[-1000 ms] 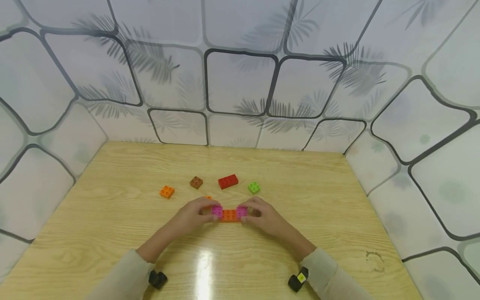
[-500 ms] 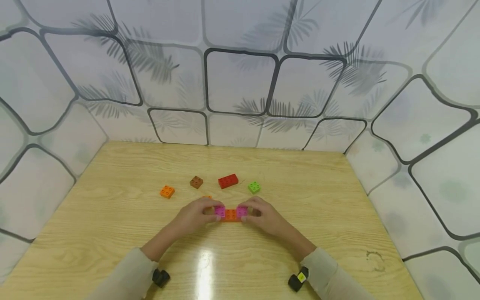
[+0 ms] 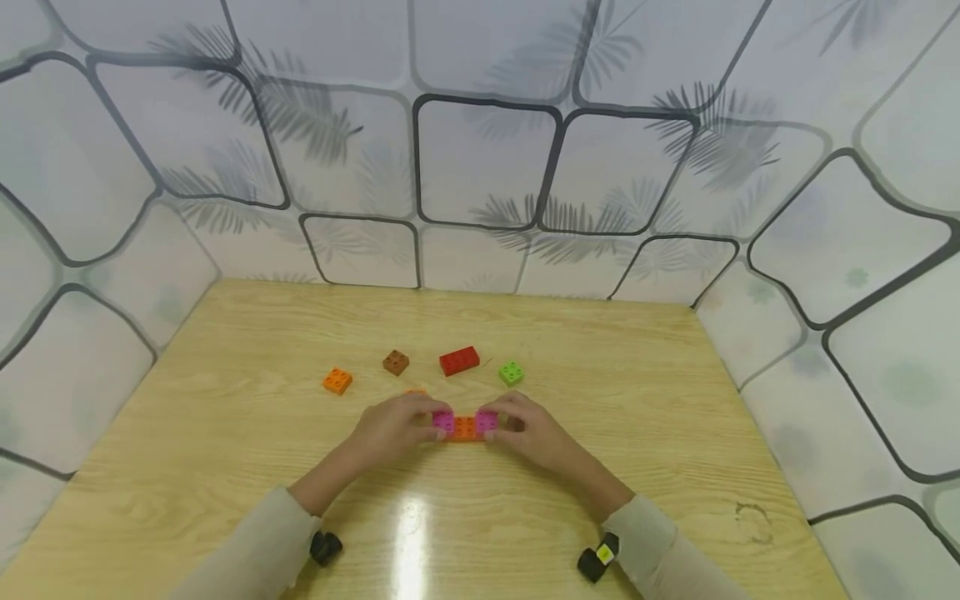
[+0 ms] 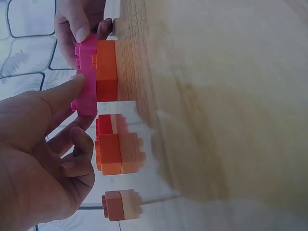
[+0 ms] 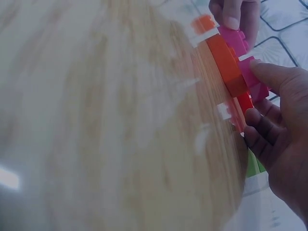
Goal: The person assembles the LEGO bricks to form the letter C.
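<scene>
A long orange toy building brick (image 3: pixel 465 428) sits on the wooden table, with a pink brick at each end of its studded top. My left hand (image 3: pixel 393 429) pinches the left pink brick (image 3: pixel 444 422) between thumb and fingers. On the other side, my right hand (image 3: pixel 536 433) pinches the right pink brick (image 3: pixel 487 422) the same way. Seen from the left wrist, the left pink brick (image 4: pixel 87 96) juts past the end of the orange brick (image 4: pixel 107 72). The right wrist view has a gap between the two pink bricks over the orange brick (image 5: pixel 225 65).
Behind the hands lie an orange brick (image 3: pixel 337 381), a brown brick (image 3: pixel 396 362), a red brick (image 3: pixel 459 361) and a lime green brick (image 3: pixel 512 372). Another orange brick (image 3: pixel 417 392) is mostly hidden by my left hand. A patterned wall (image 3: pixel 487 167) borders the table's back.
My left hand has shifted slightly to the right with its pink brick, bringing it closer to the other pink one. The right hand has stayed nearly still, keeping its pinch.
</scene>
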`<state>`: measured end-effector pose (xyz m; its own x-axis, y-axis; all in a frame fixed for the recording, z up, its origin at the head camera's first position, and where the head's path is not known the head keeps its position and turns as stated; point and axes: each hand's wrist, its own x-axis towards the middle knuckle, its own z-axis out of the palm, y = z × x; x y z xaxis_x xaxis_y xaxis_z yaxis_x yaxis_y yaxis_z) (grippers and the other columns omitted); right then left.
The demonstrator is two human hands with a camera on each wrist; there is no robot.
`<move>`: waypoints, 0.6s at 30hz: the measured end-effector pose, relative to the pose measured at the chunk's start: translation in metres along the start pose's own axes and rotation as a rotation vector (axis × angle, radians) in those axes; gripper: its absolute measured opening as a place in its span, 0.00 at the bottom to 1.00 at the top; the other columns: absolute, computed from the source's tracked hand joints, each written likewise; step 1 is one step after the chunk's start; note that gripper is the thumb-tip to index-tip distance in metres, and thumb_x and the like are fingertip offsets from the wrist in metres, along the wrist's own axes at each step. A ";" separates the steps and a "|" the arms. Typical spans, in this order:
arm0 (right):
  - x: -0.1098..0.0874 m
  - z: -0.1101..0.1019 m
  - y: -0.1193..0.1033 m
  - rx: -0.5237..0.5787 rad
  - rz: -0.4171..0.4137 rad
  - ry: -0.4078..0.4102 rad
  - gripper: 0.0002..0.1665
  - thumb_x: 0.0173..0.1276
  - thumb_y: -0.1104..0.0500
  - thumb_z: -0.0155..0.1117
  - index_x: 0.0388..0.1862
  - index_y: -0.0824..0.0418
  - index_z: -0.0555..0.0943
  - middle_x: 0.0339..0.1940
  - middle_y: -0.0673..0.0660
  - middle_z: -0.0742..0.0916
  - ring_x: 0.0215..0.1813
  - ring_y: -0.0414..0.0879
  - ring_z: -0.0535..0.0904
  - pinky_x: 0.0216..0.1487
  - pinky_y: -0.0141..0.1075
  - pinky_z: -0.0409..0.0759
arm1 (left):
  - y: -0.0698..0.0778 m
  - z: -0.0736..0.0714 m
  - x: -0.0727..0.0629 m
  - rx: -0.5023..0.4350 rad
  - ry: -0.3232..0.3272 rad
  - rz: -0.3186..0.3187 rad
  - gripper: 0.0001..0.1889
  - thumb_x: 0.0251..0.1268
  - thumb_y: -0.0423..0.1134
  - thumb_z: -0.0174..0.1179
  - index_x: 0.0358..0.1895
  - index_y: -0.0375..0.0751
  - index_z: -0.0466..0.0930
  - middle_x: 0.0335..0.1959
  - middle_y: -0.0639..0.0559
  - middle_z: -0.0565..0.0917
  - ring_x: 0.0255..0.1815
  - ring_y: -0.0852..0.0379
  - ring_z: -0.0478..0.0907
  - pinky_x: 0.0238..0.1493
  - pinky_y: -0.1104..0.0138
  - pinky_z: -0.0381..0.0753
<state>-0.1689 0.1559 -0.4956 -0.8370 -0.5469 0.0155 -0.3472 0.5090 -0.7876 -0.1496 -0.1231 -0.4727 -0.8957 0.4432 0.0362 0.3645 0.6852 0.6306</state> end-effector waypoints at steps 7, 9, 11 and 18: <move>-0.001 -0.001 -0.001 0.008 0.004 0.001 0.23 0.69 0.44 0.69 0.62 0.42 0.81 0.55 0.44 0.79 0.47 0.43 0.74 0.48 0.35 0.76 | 0.002 0.000 0.000 -0.131 -0.052 -0.090 0.15 0.68 0.48 0.66 0.56 0.61 0.83 0.43 0.64 0.80 0.41 0.59 0.74 0.42 0.60 0.75; -0.001 -0.001 -0.001 0.012 0.002 0.004 0.23 0.69 0.44 0.69 0.61 0.41 0.81 0.54 0.44 0.79 0.47 0.43 0.74 0.48 0.35 0.76 | 0.002 0.000 0.000 -0.163 -0.060 -0.098 0.15 0.68 0.47 0.66 0.57 0.60 0.83 0.41 0.62 0.79 0.38 0.57 0.72 0.40 0.61 0.74; -0.001 -0.001 -0.001 0.014 -0.001 0.002 0.22 0.69 0.44 0.69 0.61 0.42 0.81 0.54 0.44 0.79 0.47 0.43 0.74 0.48 0.35 0.76 | 0.002 -0.001 0.000 -0.179 -0.068 -0.097 0.16 0.68 0.47 0.66 0.57 0.59 0.83 0.40 0.61 0.79 0.38 0.57 0.72 0.39 0.61 0.74; 0.000 -0.001 -0.002 0.017 0.006 -0.002 0.22 0.69 0.45 0.69 0.61 0.41 0.82 0.54 0.44 0.79 0.47 0.44 0.74 0.49 0.36 0.76 | 0.001 -0.010 -0.002 -0.195 -0.056 -0.142 0.19 0.69 0.51 0.64 0.61 0.58 0.81 0.56 0.60 0.82 0.59 0.52 0.77 0.59 0.49 0.77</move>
<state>-0.1685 0.1561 -0.4935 -0.8383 -0.5451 0.0100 -0.3349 0.5006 -0.7983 -0.1498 -0.1289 -0.4646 -0.9170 0.3855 -0.1028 0.1751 0.6205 0.7644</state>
